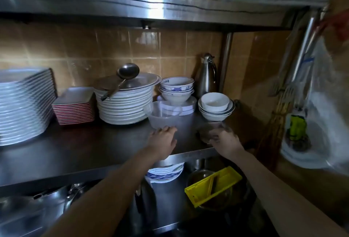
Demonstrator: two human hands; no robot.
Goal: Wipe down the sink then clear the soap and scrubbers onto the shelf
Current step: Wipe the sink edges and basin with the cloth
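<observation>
A steel shelf (98,148) runs across the middle of the head view. My left hand (164,139) rests flat on it, fingertips touching the base of a translucent plastic tub (166,117). My right hand (223,141) grips a small clear container (211,130) with something dark inside, held at the shelf's right front edge. What the dark content is cannot be told through the blur. The sink is out of view.
Stacks of white plates (24,104), red-edged square dishes (74,107), more plates under a ladle (122,78), bowls (215,106) and a steel flask (206,75) crowd the shelf's back. A yellow grater (213,185) lies on the lower shelf. A plastic bag (311,119) hangs at right.
</observation>
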